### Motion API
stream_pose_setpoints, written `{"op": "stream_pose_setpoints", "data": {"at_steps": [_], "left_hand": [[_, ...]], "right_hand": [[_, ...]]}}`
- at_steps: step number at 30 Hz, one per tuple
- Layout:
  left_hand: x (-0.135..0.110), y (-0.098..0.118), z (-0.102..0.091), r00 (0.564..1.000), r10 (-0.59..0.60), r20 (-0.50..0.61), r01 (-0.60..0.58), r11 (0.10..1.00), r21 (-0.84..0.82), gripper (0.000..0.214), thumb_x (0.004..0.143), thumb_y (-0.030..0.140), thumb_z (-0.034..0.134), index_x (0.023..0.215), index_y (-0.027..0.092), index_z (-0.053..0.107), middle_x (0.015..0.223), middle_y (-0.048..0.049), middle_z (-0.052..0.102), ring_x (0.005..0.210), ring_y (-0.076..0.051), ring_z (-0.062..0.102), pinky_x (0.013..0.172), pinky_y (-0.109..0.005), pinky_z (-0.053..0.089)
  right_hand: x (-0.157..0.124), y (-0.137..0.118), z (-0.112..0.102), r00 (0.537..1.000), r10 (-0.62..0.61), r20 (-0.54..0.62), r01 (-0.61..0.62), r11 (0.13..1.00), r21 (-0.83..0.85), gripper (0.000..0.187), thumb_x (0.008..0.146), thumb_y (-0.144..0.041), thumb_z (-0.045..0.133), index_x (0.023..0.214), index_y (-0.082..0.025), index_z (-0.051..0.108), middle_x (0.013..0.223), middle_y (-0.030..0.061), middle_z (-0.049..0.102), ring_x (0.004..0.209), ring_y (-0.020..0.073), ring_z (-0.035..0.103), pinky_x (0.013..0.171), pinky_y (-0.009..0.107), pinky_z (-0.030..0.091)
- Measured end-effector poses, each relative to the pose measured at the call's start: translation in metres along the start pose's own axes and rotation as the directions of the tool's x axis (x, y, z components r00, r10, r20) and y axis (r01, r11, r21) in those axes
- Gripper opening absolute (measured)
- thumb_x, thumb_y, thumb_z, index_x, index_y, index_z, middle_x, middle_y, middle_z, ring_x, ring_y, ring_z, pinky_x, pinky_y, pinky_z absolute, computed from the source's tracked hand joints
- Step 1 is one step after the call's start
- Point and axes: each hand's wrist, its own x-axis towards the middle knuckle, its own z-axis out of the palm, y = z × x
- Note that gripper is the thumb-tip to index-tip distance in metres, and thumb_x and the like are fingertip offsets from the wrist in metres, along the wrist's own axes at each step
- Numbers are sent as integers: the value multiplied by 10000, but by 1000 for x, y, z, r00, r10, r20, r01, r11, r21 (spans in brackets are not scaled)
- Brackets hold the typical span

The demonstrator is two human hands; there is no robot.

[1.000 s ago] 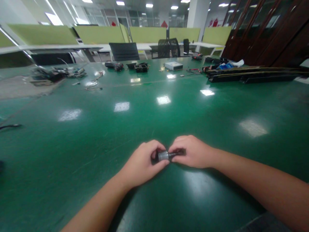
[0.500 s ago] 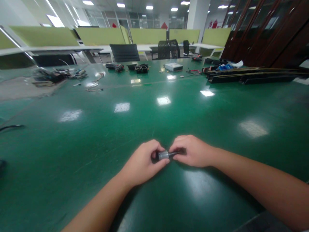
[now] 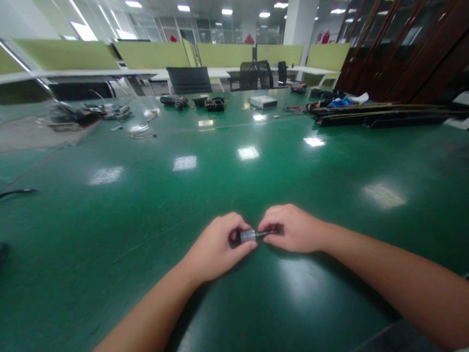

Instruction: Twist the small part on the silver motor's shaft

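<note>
My left hand point(image 3: 220, 247) is closed around a small black cylinder with a silver-grey band point(image 3: 248, 235), thumb below and fingers above. From its right end runs a narrow dark neck point(image 3: 261, 234). My right hand point(image 3: 287, 227) pinches this thin dark part between thumb and fingers, and the end of it lies in the shade of the palm. Both hands are low over the green table point(image 3: 234, 186), a small gap apart. I cannot make out exactly what kind of thing the cylinder is.
Far back on the table lie a silver box-shaped drive point(image 3: 263, 101), black parts point(image 3: 215, 103), a pale cable point(image 3: 144, 129) and a heap of electronic scrap point(image 3: 106, 112). Long black strips point(image 3: 381, 115) lie at the back right. A black cable point(image 3: 18, 192) is at the left edge.
My right hand's fingertips have shifted very slightly on the thin dark neck. My left hand keeps the cylinder in the same place.
</note>
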Motion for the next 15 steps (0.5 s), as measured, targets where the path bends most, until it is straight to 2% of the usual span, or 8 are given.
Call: {"op": "stream_pose_setpoints", "data": {"at_steps": [15], "left_hand": [[1,1,-1,1000,-1,1,1,1000,3,162,845,347,693,904,203,649,803,-10,631,718,-175,572,645,-279,413]], "right_hand": [[-3,1,-2,1000,15,8,-15,998,-62,105,810,-200,712,911,-178,701,826,13,679,774,149,600,735,271,439]]}}
